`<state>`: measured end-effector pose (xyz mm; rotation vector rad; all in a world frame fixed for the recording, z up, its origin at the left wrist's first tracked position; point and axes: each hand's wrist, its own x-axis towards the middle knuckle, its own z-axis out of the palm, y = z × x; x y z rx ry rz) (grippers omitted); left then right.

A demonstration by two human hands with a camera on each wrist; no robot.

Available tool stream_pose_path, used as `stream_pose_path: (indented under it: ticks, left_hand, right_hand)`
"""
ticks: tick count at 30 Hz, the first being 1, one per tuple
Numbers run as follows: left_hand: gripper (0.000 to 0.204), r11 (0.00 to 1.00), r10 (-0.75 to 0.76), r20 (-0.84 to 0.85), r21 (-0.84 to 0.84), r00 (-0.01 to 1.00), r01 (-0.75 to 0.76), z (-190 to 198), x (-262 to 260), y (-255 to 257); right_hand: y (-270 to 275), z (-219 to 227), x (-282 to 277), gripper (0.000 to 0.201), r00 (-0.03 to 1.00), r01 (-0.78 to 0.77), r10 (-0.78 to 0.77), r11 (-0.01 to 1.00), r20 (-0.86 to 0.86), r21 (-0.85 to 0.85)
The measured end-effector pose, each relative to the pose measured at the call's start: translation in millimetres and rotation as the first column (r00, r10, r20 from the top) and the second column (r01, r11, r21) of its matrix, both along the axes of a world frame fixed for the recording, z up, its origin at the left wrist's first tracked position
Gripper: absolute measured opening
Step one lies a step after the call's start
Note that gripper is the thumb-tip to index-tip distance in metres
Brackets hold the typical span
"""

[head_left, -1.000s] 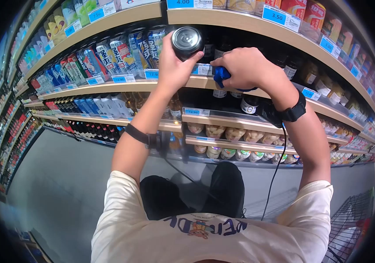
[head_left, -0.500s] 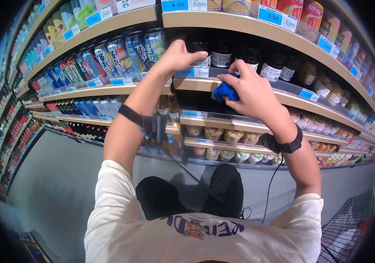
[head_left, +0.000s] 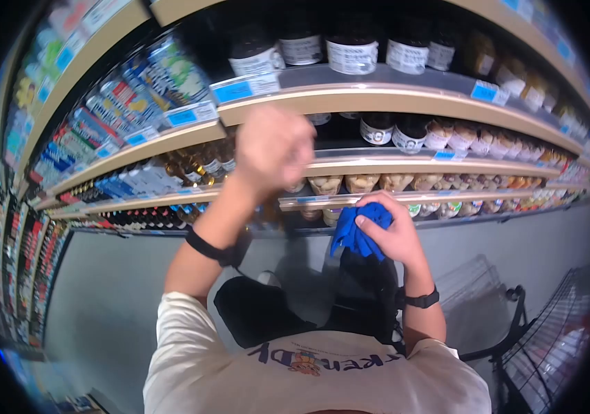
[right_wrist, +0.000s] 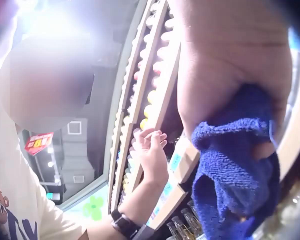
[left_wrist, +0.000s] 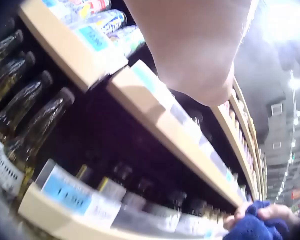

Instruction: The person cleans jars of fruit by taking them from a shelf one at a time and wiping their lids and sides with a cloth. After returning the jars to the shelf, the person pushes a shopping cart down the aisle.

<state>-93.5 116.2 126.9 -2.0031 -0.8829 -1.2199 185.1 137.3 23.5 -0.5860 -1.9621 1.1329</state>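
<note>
Tan wooden store shelves (head_left: 405, 100) carry dark labelled glass jars (head_left: 352, 55), blue price tags (head_left: 243, 88) and amber bottles (head_left: 195, 162). Black wire trolley (head_left: 550, 345) stands on grey floor (head_left: 108, 297).

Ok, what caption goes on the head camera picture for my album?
Right hand grips a blue cloth; left hand is raised before shelves.

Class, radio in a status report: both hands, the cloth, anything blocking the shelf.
Left hand raised before the shelf edge, fingers loosely curled, holding nothing. Right hand grips blue cloth, bunched, off the shelves. Nothing between hands and shelf.
</note>
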Motion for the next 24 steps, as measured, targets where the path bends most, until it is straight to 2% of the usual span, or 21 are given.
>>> stream_pose_path:
  ticks: [1,2,3,5,6,7,9,10,11,13,16,17,18,19,21,23,24]
  left_hand:
    - [0.012,0.985,0.038,-0.071,-0.166,0.997,-0.049,-12.9,13.3,0.9]
    - [0.011,0.958,0.074,-0.038,-0.274,0.997,-0.082,-33.6,18.1,12.5]
    - [0.016,0.890,0.181,0.134,-0.443,0.974,-0.104,-51.9,18.6,24.3]
    - [0.036,0.735,0.485,0.217,-0.626,0.847,-0.260,-78.9,3.8,52.2]
    - [0.055,0.172,0.714,-0.074,-0.945,0.696,-0.278,-56.2,4.3,61.8]
    - [0.069,-0.105,0.715,-0.180,-0.983,0.675,-0.151,-45.0,0.1,77.3]
    - [0.081,0.301,0.614,0.021,-0.930,0.789,-0.209,-91.9,-28.2,104.7]
    - [0.075,0.388,0.568,0.251,-0.922,0.784,0.014,-89.4,-24.2,116.8]
    - [0.072,0.454,0.509,0.465,-0.860,0.724,0.233,-87.7,-19.9,127.6]
    - [0.077,0.454,0.592,0.530,-0.842,0.607,0.292,-81.9,-3.9,134.2]
    - [0.077,0.468,0.577,0.546,-0.831,0.607,0.302,-105.6,-32.7,158.5]
    - [0.075,0.450,0.625,0.518,-0.850,0.584,0.273,-106.5,-36.3,161.0]
    - [0.072,0.435,0.672,0.493,-0.867,0.553,0.244,-106.7,-40.6,161.8]
    - [0.072,0.431,0.673,0.486,-0.870,0.557,0.238,-105.2,-46.5,163.4]
    - [0.066,0.363,0.652,0.439,-0.896,0.617,0.255,-100.8,-54.6,160.5]
    - [0.061,0.406,0.637,0.484,-0.872,0.600,0.273,-102.1,-55.6,148.7]
    - [0.065,0.449,0.586,0.477,-0.864,0.655,0.227,-93.1,-40.4,134.2]
  right_hand:
    - [-6.3,-18.1,2.3,0.026,0.999,0.028,-0.033,0.985,-0.028,-0.172]
    - [-13.3,-32.1,3.6,0.026,0.996,0.044,-0.068,0.938,-0.057,-0.343]
    - [-19.3,-42.0,5.8,0.026,0.993,0.056,-0.091,0.929,-0.080,-0.366]
    - [-29.2,-56.9,10.1,0.026,0.994,0.089,-0.105,0.936,-0.029,-0.341]
    - [-35.5,-61.1,12.6,0.026,0.993,0.100,-0.116,0.927,-0.023,-0.362]
    - [-39.2,-67.9,13.8,0.026,0.990,0.109,-0.136,0.917,-0.044,-0.383]
    - [-45.5,-80.5,14.9,0.024,0.981,0.028,-0.115,0.883,-0.158,-0.469]
    - [-47.9,-81.0,16.0,0.021,0.965,-0.039,-0.112,0.832,-0.236,-0.553]
    - [-48.6,-85.5,14.7,0.021,0.957,-0.037,-0.136,0.821,-0.257,-0.570]
    - [-49.6,-94.3,13.8,0.020,0.883,-0.157,-0.226,0.684,-0.412,-0.712]
    - [-47.3,-104.5,19.2,0.021,0.823,-0.271,-0.275,0.578,-0.496,-0.770]
    - [-47.1,-106.4,21.5,0.021,0.804,-0.330,-0.280,0.524,-0.525,-0.785]
    - [-46.7,-106.0,25.5,0.021,0.796,-0.339,-0.288,0.517,-0.532,-0.786]
    - [-44.5,-104.1,31.3,0.022,0.795,-0.356,-0.286,0.497,-0.536,-0.792]
    - [-41.8,-106.6,38.8,0.023,0.797,-0.380,-0.270,0.471,-0.540,-0.796]
    - [-41.2,-112.5,46.1,0.026,0.749,-0.400,-0.327,0.471,-0.577,-0.786]
    - [-41.0,-116.4,50.0,0.037,0.738,-0.402,-0.348,0.463,-0.579,-0.790]
